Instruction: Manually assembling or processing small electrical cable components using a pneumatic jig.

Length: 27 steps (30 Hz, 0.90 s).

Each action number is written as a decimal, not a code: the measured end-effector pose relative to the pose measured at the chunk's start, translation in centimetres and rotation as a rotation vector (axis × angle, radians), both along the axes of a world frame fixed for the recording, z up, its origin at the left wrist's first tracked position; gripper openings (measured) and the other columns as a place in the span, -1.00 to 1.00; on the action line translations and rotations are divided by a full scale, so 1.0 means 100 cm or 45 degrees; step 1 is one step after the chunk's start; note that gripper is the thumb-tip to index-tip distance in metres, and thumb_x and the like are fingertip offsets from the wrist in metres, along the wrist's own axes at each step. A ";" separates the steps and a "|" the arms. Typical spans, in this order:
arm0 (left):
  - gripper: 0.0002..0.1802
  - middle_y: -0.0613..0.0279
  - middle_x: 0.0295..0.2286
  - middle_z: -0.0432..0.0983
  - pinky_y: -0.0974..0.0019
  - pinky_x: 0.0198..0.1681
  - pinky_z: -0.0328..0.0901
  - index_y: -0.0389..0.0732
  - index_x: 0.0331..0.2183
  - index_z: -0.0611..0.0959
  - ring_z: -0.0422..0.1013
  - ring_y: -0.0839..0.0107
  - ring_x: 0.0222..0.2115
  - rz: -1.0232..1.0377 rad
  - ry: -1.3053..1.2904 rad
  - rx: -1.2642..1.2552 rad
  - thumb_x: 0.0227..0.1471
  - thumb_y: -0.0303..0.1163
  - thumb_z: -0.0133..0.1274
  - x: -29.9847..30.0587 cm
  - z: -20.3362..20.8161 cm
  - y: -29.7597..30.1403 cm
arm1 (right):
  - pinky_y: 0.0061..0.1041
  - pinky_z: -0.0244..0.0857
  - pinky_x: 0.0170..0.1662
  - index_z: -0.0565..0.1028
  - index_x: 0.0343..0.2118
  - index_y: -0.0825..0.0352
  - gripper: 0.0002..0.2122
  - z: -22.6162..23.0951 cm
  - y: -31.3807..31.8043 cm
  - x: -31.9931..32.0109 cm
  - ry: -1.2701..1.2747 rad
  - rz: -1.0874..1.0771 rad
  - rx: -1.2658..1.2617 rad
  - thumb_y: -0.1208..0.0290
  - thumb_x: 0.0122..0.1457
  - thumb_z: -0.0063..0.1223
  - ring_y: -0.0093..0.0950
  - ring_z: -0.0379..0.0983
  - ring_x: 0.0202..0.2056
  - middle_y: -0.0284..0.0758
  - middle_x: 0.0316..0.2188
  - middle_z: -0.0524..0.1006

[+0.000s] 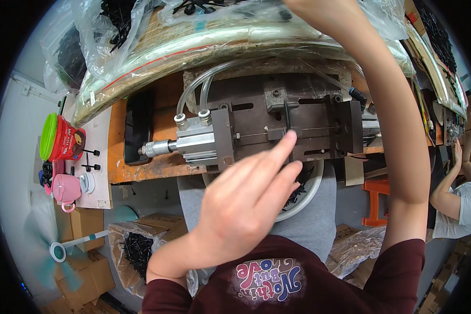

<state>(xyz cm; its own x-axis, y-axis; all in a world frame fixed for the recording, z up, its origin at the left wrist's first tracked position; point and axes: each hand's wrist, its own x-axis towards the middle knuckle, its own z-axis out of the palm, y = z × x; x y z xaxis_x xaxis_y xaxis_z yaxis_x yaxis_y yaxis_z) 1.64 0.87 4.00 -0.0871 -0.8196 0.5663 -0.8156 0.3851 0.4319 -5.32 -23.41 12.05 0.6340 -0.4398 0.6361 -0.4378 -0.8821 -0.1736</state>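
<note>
My left hand (240, 204) reaches over the front of a dark metal clamping fixture (309, 110). Its index and middle fingers are stretched out and apart, and the thumb is hidden. The index fingertip touches a thin black rod-shaped part (287, 112) in the middle of the fixture, below a small metal block (276, 99). At the top edge, my right hand (319, 10) stretches out over the plastic-covered heap of parts. Its fingers are cut off by the picture's edge. A silver air cylinder (199, 141) with clear hoses (193, 86) sits at the fixture's left end.
A dark phone (137, 128) lies left of the fixture. Further left are a red tub (70, 137) and a pink cup (67, 187). A white basket (315, 191) with black parts rests on my lap. A fan (57, 252) stands lower left; another person (458, 209) works at right.
</note>
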 end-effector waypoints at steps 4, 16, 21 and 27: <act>-0.68 -0.07 -0.04 0.55 0.31 -0.33 0.44 -0.33 -0.26 0.68 0.57 0.27 -0.39 0.104 -0.105 0.026 -0.16 -0.50 0.31 -0.011 -0.032 0.001 | -0.20 0.42 -0.07 0.60 -0.37 0.44 -0.61 -0.014 0.001 0.019 0.314 -0.123 -0.083 0.12 0.26 0.02 -0.14 0.56 -0.24 -0.09 -0.37 0.60; -0.73 0.08 -0.04 0.58 0.43 -0.46 0.38 -0.24 -0.31 0.70 0.51 0.43 -0.56 0.224 -0.237 0.091 -0.16 -0.43 0.30 -0.016 -0.043 -0.009 | -0.37 0.36 -0.29 0.63 -0.32 0.44 -0.84 0.017 0.074 -0.037 0.016 0.003 0.427 0.46 0.09 0.22 -0.31 0.49 -0.41 -0.18 -0.44 0.57; -0.67 0.08 -0.05 0.58 0.45 -0.44 0.41 -0.24 -0.25 0.68 0.53 0.42 -0.53 0.192 -0.080 0.088 -0.14 -0.40 0.34 -0.011 -0.040 -0.007 | -0.69 0.31 -0.35 0.62 -0.14 0.46 -0.78 -0.027 0.080 -0.075 -0.324 0.256 0.766 0.46 0.21 0.14 -0.68 0.47 -0.40 -0.33 -0.30 0.64; -0.56 0.00 -0.09 0.57 0.39 -0.32 0.49 -0.29 -0.18 0.64 0.58 0.42 -0.33 0.161 0.471 -0.200 -0.18 -0.51 0.42 -0.013 -0.037 -0.005 | -0.67 0.40 -0.23 0.63 -0.18 0.48 -0.81 -0.086 0.144 -0.095 -0.515 0.328 1.339 0.68 0.12 0.22 -0.59 0.55 -0.24 -0.25 -0.29 0.63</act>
